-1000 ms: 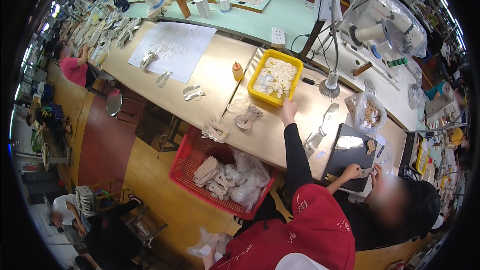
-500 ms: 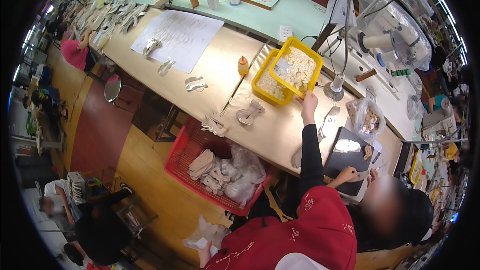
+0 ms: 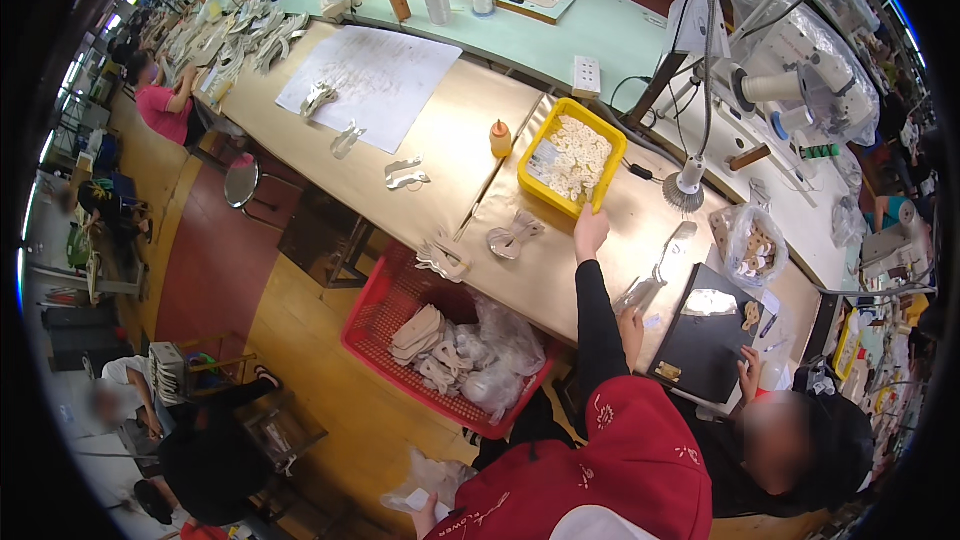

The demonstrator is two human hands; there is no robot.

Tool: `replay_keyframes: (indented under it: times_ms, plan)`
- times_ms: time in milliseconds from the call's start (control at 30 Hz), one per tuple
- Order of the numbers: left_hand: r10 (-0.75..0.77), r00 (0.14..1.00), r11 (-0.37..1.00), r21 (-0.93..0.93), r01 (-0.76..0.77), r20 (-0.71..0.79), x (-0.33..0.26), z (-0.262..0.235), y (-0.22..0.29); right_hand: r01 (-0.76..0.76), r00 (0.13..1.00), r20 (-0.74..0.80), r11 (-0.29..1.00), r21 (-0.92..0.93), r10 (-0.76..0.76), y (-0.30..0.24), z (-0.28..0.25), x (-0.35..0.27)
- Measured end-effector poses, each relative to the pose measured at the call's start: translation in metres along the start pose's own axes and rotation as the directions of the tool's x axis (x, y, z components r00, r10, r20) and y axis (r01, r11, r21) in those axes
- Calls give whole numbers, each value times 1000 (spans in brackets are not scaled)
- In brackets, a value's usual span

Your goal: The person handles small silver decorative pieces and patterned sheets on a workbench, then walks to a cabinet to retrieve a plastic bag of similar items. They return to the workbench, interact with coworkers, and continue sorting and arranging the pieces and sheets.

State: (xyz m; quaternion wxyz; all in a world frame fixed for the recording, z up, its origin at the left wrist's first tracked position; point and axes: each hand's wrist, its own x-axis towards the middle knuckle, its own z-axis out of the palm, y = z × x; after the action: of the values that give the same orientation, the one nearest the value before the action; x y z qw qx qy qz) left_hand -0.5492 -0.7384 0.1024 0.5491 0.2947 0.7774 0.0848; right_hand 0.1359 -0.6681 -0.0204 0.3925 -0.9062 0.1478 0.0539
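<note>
At the near corner of a yellow plastic basket (image 3: 529,183) is my right hand (image 3: 591,230), its fingers closed on the rim. Small off-white pieces (image 3: 580,152) cover the basket's bottom, with a clear plastic scrap among them. The second yellow basket is hidden, seemingly nested beneath this one. Low at the picture's bottom, my left hand (image 3: 428,518) grips a clear plastic bag (image 3: 440,472) and a small white item that I cannot make out. An orange-capped squeeze bottle (image 3: 500,139) stands left of the basket, and a tied bundle of pale strips (image 3: 515,237) lies nearer me.
A red crate (image 3: 375,340) with pale pieces and plastic bags stands below the table edge. To my right, a co-worker (image 3: 800,440) sits at a black board (image 3: 705,340), one hand at pale strips. A lamp (image 3: 685,186) and bag of brown pieces (image 3: 750,245) are close by.
The upper yellow basket, offset over the other before, now sits down on it, my right hand still at its rim. The co-worker's hands moved apart, one reaching to strips beside the board.
</note>
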Motion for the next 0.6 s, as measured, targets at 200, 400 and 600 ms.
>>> replay_keyframes:
  times_ms: [200,400,600]
  plan:
    - [-13,1000,1000,-4,13,0,-1,6,-5,157,971,-183,988,10,-152,12,23,9]
    - [-28,1000,1000,7,28,2,-3,7,-10,200,947,-265,979,36,-183,14,37,8]
    - [-38,999,999,26,38,8,-6,7,-13,171,885,-447,984,43,-134,19,54,22]
